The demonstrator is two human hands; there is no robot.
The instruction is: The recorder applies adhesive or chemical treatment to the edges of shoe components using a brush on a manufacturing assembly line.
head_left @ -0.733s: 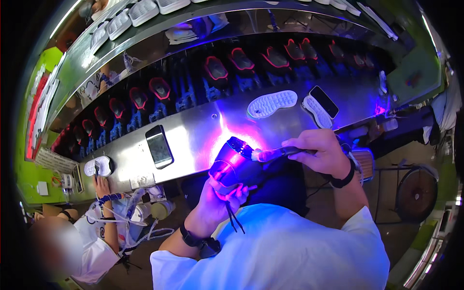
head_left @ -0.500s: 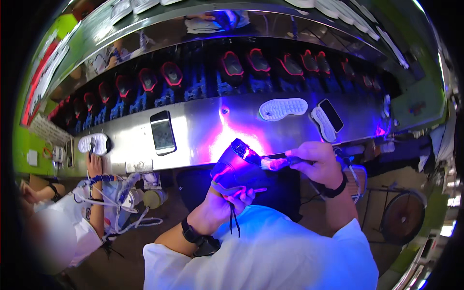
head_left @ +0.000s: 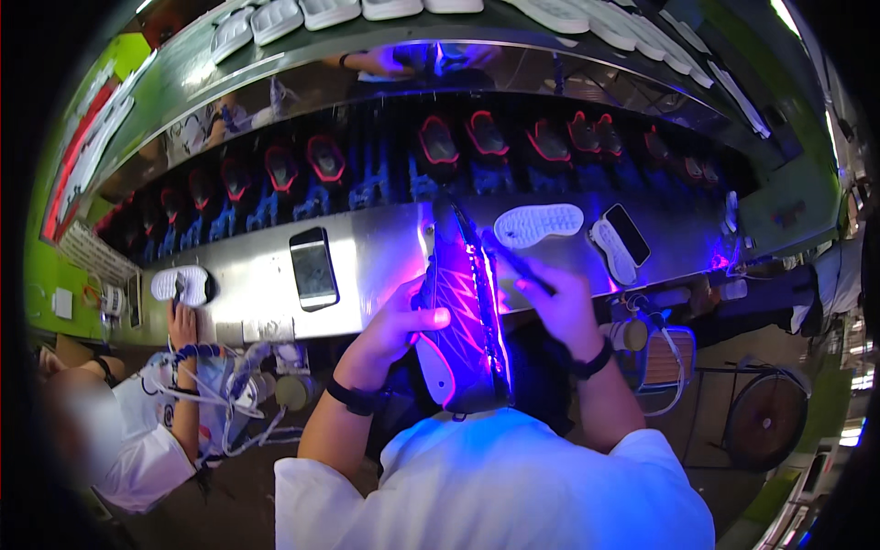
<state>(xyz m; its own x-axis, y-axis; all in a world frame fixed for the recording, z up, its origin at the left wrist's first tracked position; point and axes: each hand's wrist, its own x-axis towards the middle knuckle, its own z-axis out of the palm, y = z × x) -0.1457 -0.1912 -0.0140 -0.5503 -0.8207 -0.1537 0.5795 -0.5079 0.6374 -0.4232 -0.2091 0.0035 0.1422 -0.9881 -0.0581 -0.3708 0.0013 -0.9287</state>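
A shiny metal surface [head_left: 380, 243], lit white and violet, runs before a long dark-green shelf [head_left: 500, 29], with a bright green panel [head_left: 46, 266] leftward and dim brown floor [head_left: 674, 449] below.

The person's bare left hand [head_left: 390, 323] is closed in a clasp, its thumb [head_left: 429, 319] stretched straight toward the other hand. Behind it, the left wrist [head_left: 363, 368] runs into a left forearm [head_left: 332, 431] slanting back and outward. Apart, slightly farther forward, the bare right hand [head_left: 557, 298] curls its fingers [head_left: 543, 278] inward; the right forearm [head_left: 612, 403] slants back and outward behind it.
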